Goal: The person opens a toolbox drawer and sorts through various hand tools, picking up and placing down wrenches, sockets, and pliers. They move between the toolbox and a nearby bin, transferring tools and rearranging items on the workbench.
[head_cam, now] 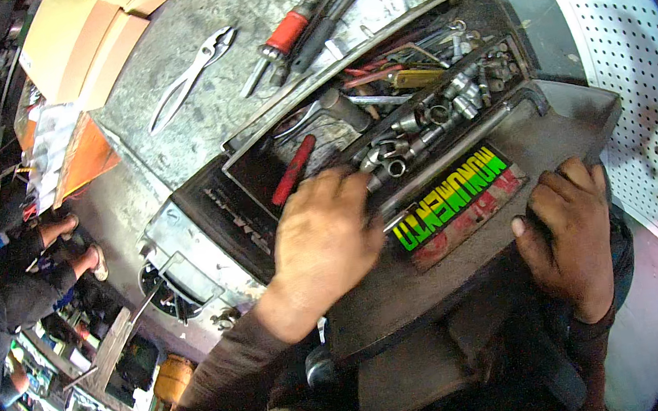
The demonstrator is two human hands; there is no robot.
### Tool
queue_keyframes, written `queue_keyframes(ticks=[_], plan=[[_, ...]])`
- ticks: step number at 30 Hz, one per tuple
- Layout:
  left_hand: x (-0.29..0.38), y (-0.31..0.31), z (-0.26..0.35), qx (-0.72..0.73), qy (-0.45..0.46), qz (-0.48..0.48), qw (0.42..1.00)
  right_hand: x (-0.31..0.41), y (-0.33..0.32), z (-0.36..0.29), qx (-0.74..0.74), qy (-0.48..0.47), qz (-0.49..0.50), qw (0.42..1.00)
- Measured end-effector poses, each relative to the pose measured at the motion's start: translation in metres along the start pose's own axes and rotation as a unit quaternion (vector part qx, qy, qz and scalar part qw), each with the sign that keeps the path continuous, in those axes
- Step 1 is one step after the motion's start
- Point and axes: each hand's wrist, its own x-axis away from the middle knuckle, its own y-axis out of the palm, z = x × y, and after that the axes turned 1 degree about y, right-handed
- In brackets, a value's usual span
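A dark metal toolbox (pixel 233 229) lies before me, filled with hand tools. My left hand (pixel 326 230), slightly blurred, reaches into its near left part, with the fingertips hidden among the tools. Just beyond those fingers is a red handle (pixel 294 170). Chrome sockets (pixel 464 104) and other socket pieces lie in the near compartment. Alongside them runs a long steel bar (pixel 446 157) with a bent end. My right hand (pixel 573 237) rests with bent fingers at the edge of the opened metal lid (pixel 576 107); its grip is unclear. A sticker (pixel 452 202) with writing is on the lid.
Slip-joint pliers (pixel 190 81) and a red-collared tool (pixel 286 33) lie on the worn metal worktop (pixel 162 47) beyond the toolbox. Cardboard boxes (pixel 78 45) stand at upper left. White pegboard (pixel 608 17) is at right. A person's legs (pixel 58 257) show at far left.
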Motion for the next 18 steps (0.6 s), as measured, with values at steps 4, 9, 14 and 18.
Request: queue_keyframes(ticks=[4, 9, 14, 18], plan=[[-0.024, 0.050, 0.021, -0.068, 0.002, 0.009, 0.998, -0.001, 0.001, -0.002, 0.009, -0.015, 0.007, 1.000], [-0.041, 0.057, 0.019, -0.009, 0.074, 0.006, 0.997, 0.001, 0.005, 0.001, 0.004, -0.005, 0.001, 1.000], [-0.060, 0.048, 0.015, 0.027, 0.121, 0.116, 0.985, 0.000, 0.002, 0.003, 0.003, -0.005, -0.001, 1.000], [-0.102, 0.050, 0.005, -0.030, 0.102, 0.115, 0.988, 0.000, 0.001, 0.004, -0.013, -0.010, 0.004, 1.000]])
